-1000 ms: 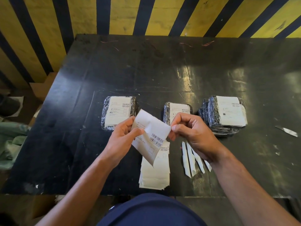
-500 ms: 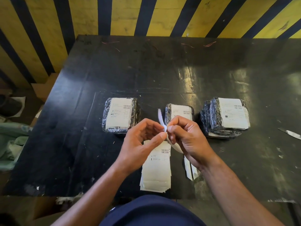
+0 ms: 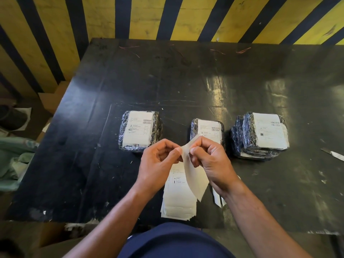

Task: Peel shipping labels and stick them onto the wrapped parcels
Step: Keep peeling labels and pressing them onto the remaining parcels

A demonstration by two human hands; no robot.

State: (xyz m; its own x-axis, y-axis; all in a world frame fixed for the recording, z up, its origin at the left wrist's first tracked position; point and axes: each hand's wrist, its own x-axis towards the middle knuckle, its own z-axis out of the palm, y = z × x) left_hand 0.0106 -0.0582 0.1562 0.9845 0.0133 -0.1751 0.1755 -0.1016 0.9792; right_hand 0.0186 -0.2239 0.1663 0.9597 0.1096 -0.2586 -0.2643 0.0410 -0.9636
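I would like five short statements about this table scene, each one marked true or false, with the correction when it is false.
1. Both hands pinch one label sheet above the table. True: the left hand and the right hand hold its top edge.
2. The left parcel has no label. False: a white label with a barcode is on its top.
3. A stack of labels lies near the front edge of the table. True.
4. The right parcel lies alone, flat on the table. False: it rests on top of at least one other wrapped parcel.
5. The middle parcel stands on the stack of labels. False: it lies on the table, farther back, apart from the stack.
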